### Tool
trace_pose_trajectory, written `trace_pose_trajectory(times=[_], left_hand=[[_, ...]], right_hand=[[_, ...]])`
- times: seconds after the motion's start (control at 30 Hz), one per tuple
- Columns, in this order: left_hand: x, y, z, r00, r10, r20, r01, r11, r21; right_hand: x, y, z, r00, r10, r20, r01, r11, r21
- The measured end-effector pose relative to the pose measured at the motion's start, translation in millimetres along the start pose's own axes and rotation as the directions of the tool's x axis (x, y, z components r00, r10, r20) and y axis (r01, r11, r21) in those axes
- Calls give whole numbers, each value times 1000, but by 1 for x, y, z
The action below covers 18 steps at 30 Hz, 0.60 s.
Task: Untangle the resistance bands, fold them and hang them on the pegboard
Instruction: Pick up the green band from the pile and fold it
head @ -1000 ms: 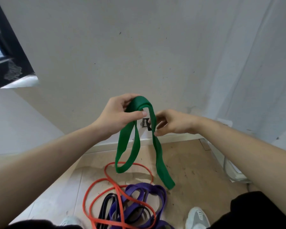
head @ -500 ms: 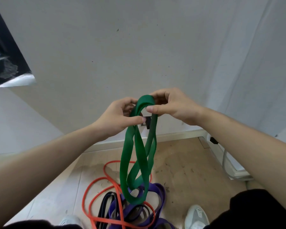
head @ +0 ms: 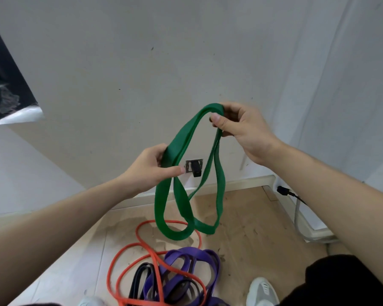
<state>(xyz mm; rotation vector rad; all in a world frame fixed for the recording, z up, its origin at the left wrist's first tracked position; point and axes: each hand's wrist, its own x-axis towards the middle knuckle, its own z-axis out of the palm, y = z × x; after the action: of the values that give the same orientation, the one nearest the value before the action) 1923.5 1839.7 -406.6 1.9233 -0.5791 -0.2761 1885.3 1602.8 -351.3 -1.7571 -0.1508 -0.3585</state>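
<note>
A green resistance band (head: 181, 138) hangs doubled in front of the wall, held in both hands. My right hand (head: 241, 131) pinches its top fold, high and to the right. Lower and to the left, my left hand (head: 150, 171) grips two strands between thumb and fingers. Two loops of the band dangle down to just above the floor. On the floor below lie an orange band (head: 142, 246), a purple band (head: 199, 257) and a black band (head: 142, 274), tangled together. No pegboard is in view.
A small metal wall bracket with a black hook (head: 194, 167) sits on the white wall behind the band. A black plug and grey cable (head: 296, 208) run along the right skirting. My grey shoe (head: 261, 290) stands at the bottom right.
My hands, together at the band's top before, have pulled apart: the right rose to the right with the fold, the left slid down the strands. The loops spread wider.
</note>
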Motion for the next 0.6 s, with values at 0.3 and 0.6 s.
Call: trace_pose_trajectory(times=[0.3,0.6], left_hand=[[6,6,-16,970,73,-231,-103,987,-122],[3,22,-6,972,177,-154,-190,979,-76]], right_hand=[[-4,32,-21,907,324,270,-212,903,-373],[-12,38,9,711,460,532,-178,850,-496]])
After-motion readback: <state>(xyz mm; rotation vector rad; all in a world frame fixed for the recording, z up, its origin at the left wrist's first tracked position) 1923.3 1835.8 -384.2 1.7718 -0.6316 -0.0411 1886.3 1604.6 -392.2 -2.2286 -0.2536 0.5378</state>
